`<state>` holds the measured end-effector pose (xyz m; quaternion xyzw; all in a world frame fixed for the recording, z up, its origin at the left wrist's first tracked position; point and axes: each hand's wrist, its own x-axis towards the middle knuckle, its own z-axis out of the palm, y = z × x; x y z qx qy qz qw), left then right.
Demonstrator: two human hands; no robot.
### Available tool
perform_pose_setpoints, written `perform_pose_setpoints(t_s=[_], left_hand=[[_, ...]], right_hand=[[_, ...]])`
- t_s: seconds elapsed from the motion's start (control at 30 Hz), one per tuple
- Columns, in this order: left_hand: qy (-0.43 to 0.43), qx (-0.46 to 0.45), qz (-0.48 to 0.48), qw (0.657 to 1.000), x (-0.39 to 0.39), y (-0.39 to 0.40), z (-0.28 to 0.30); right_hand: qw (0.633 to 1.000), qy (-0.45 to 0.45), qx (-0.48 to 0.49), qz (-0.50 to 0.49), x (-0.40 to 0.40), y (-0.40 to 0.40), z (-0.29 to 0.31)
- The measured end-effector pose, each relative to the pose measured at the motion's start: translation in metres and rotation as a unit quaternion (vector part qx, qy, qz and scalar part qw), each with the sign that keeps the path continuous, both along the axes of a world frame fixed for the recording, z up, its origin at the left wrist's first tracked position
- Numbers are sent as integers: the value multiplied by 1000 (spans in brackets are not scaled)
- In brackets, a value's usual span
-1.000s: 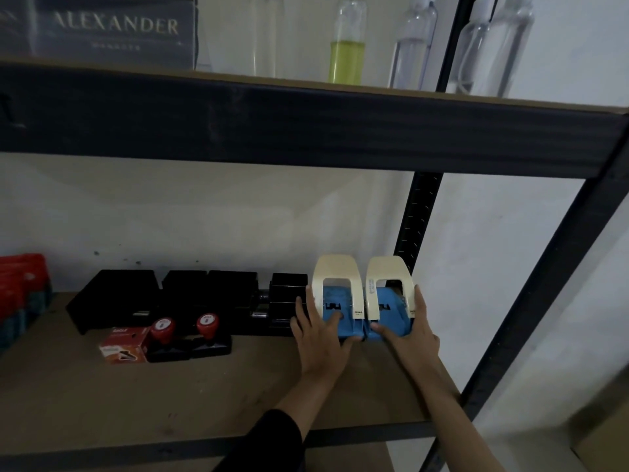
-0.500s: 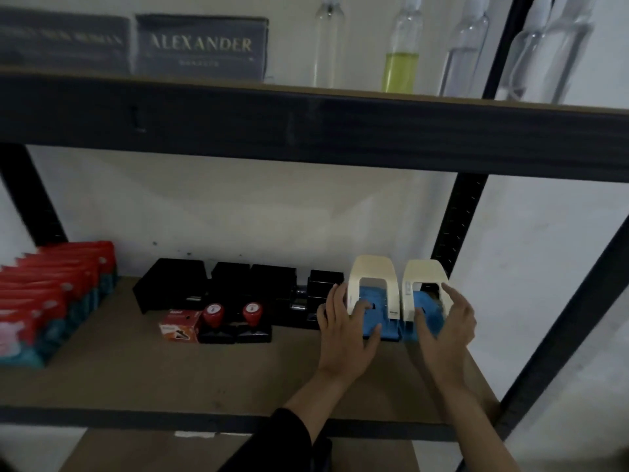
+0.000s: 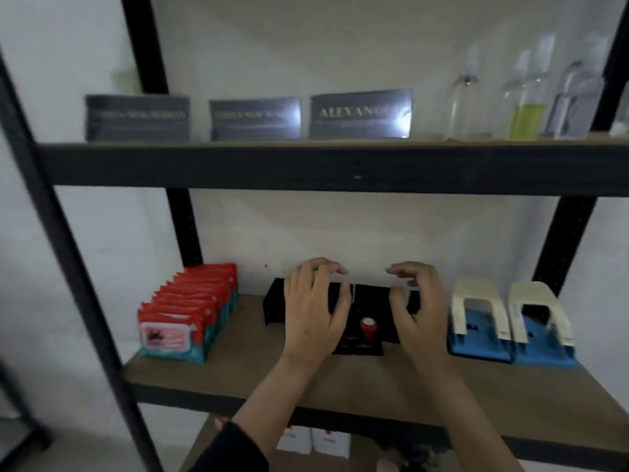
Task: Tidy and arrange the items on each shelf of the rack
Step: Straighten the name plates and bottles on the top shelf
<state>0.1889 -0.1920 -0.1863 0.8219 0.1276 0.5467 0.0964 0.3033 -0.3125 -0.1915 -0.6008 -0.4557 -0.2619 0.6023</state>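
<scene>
Hands [image 3: 315, 310] and [image 3: 417, 313] (fingers loosely curled, holding nothing) have left the hole punches [image 3: 510, 325], now hovering over black boxes [image 3: 369, 296], next to straighten.

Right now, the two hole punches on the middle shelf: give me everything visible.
The two hole punches stand side by side at the right end of the wooden middle shelf, handles towards the wall. Each has a blue base that looks plastic and a cream arched lever raised over it; the right one shows a dark gap under its arch. They sit close together, seemingly touching, upright and aligned. Neither hand touches them; the right hand hovers just beside, over black boxes.
</scene>
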Motion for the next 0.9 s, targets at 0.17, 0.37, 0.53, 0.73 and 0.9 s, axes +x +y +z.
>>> perform_pose_setpoints(t_s=[0.17, 0.37, 0.53, 0.73, 0.9], left_hand=[[-55, 46, -24, 997, -89, 44, 64], [-143, 101, 8, 985, -157, 95, 154], [-135, 33, 65, 988, -173, 155, 214], [72, -111, 144, 981, -162, 213, 251], [224, -174, 154, 946, -144, 243, 261]], right_hand=[[997, -52, 37, 47, -98, 39, 58], [987, -131, 50, 73, -172, 64, 153], [987, -140, -36, 66, -176, 87, 231], [968, -92, -233, 10, -119, 127, 284], [908, -119, -391, -94, -68, 166, 305]])
